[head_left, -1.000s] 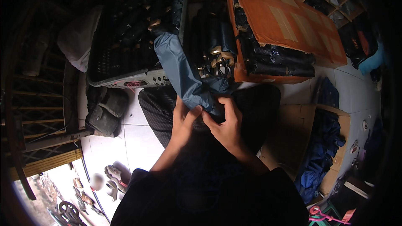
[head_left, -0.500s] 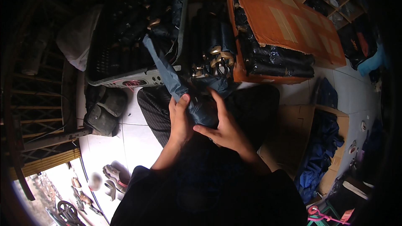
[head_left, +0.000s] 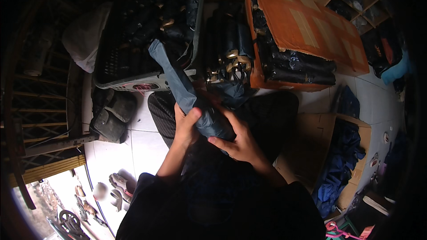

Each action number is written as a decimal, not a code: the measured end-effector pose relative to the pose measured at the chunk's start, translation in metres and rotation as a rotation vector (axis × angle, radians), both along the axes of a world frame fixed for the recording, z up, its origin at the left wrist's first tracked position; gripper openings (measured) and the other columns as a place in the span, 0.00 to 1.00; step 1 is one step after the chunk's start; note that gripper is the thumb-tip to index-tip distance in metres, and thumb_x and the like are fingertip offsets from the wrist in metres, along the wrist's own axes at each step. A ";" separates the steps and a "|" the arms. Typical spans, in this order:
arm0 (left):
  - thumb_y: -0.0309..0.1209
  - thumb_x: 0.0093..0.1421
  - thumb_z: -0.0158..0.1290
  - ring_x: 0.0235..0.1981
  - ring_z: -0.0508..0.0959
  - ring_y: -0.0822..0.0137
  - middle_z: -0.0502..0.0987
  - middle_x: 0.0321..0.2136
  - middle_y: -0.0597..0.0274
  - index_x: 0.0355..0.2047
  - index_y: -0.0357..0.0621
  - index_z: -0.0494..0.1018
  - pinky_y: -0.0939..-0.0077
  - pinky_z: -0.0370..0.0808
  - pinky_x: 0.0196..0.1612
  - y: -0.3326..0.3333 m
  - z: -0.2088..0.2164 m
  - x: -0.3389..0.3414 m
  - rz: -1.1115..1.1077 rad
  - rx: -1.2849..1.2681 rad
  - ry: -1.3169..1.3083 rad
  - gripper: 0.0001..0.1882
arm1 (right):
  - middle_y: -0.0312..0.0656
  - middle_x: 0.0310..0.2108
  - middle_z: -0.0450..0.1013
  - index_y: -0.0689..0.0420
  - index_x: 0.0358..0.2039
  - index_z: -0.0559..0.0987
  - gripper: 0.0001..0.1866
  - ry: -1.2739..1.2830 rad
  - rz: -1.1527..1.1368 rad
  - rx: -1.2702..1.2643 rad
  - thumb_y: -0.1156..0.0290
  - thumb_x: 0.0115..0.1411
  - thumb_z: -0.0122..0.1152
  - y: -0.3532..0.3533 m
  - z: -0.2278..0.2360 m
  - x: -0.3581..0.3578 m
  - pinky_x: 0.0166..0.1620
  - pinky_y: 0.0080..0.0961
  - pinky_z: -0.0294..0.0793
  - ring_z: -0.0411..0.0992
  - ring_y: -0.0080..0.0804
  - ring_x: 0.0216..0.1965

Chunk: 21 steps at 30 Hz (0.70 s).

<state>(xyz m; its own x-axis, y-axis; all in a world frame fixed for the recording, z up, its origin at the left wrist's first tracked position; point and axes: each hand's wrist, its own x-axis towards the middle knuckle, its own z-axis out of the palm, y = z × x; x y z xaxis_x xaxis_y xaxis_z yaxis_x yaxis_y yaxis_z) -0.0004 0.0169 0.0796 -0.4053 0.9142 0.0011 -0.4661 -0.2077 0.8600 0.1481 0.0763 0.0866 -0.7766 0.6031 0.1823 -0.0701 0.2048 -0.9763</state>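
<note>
Over my lap I hold a folded umbrella (head_left: 212,123) wrapped in blue-grey fabric. Its long slack end, like a loose fabric sleeve (head_left: 171,69), points up and left toward the basket. My left hand (head_left: 186,129) grips its left side, thumb lying on top. My right hand (head_left: 238,140) wraps the thicker lower end from the right, thumb at the near edge. A piece of dark fabric (head_left: 231,93) lies just beyond my right hand. The undersides of both hands' grips are hidden.
A dark basket (head_left: 147,82) full of compact umbrellas stands ahead left; more umbrellas (head_left: 231,40) lie beside it. An orange carton (head_left: 307,31) with dark packed umbrellas stands ahead right. At the right, an open cardboard box (head_left: 307,133) holds blue fabric (head_left: 340,164). Black bags (head_left: 111,115) lie left.
The umbrella's lower end has shifted slightly right and nearer to me. Its slack end looks wider and fuller. Both hands keep their grip, and my left thumb has moved a little lower.
</note>
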 end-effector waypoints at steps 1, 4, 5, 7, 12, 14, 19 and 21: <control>0.55 0.50 0.60 0.44 0.73 0.65 0.70 0.43 0.57 0.55 0.38 0.58 0.72 0.72 0.47 -0.004 0.001 0.003 0.031 -0.061 0.008 0.42 | 0.54 0.54 0.66 0.66 0.59 0.61 0.39 0.006 -0.003 -0.003 0.64 0.52 0.68 0.000 -0.001 0.000 0.58 0.32 0.62 0.65 0.40 0.57; 0.52 0.49 0.62 0.41 0.73 0.67 0.70 0.39 0.58 0.51 0.38 0.61 0.73 0.72 0.44 -0.010 0.000 0.014 0.116 -0.136 0.010 0.39 | 0.52 0.56 0.63 0.65 0.58 0.58 0.39 0.054 -0.011 -0.102 0.65 0.52 0.68 -0.003 -0.006 -0.001 0.58 0.32 0.61 0.63 0.38 0.57; 0.51 0.48 0.62 0.40 0.73 0.67 0.70 0.38 0.59 0.49 0.39 0.62 0.73 0.72 0.43 -0.010 -0.002 0.019 0.145 -0.145 0.008 0.38 | 0.52 0.56 0.62 0.64 0.58 0.57 0.39 0.092 -0.012 -0.195 0.65 0.52 0.68 -0.005 -0.008 0.000 0.58 0.33 0.61 0.63 0.38 0.58; 0.44 0.49 0.64 0.37 0.75 0.69 0.75 0.36 0.59 0.44 0.36 0.68 0.75 0.71 0.42 -0.009 0.000 0.027 0.200 -0.091 -0.075 0.29 | 0.52 0.55 0.61 0.63 0.57 0.55 0.39 0.120 -0.006 -0.324 0.66 0.52 0.68 -0.008 -0.009 0.000 0.58 0.33 0.60 0.62 0.38 0.58; 0.43 0.51 0.63 0.38 0.75 0.68 0.75 0.37 0.59 0.45 0.35 0.68 0.74 0.71 0.44 -0.013 -0.006 0.039 0.158 -0.119 -0.168 0.29 | 0.54 0.54 0.60 0.63 0.56 0.54 0.38 0.068 -0.044 -0.387 0.67 0.52 0.67 -0.008 -0.008 -0.001 0.60 0.34 0.57 0.59 0.40 0.59; 0.44 0.52 0.62 0.41 0.74 0.68 0.74 0.39 0.59 0.50 0.34 0.66 0.73 0.70 0.47 -0.016 -0.008 0.030 0.045 -0.133 -0.136 0.33 | 0.49 0.50 0.63 0.61 0.57 0.54 0.37 0.096 -0.011 -0.407 0.64 0.54 0.65 -0.006 -0.023 -0.002 0.45 0.27 0.69 0.68 0.34 0.45; 0.46 0.51 0.61 0.53 0.66 0.64 0.63 0.52 0.54 0.60 0.33 0.54 0.69 0.62 0.56 -0.016 -0.024 0.009 -0.133 -0.057 0.160 0.45 | 0.47 0.50 0.64 0.61 0.59 0.58 0.32 0.174 0.105 -0.804 0.60 0.59 0.55 0.007 -0.013 0.004 0.39 0.24 0.68 0.69 0.29 0.40; 0.47 0.50 0.61 0.57 0.61 0.63 0.57 0.57 0.52 0.63 0.34 0.47 0.67 0.57 0.59 -0.011 -0.019 0.008 -0.139 -0.125 0.318 0.50 | 0.47 0.54 0.62 0.62 0.59 0.61 0.29 0.108 0.063 -0.689 0.61 0.60 0.53 0.007 -0.013 0.004 0.55 0.31 0.58 0.62 0.32 0.53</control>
<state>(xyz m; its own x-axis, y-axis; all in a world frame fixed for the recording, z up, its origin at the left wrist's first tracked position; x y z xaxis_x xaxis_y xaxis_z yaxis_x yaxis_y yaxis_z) 0.0072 0.0057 0.0605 -0.2747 0.9615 -0.0083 -0.1877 -0.0451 0.9812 0.1519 0.0831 0.0734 -0.8127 0.5636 -0.1480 -0.1652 -0.4663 -0.8690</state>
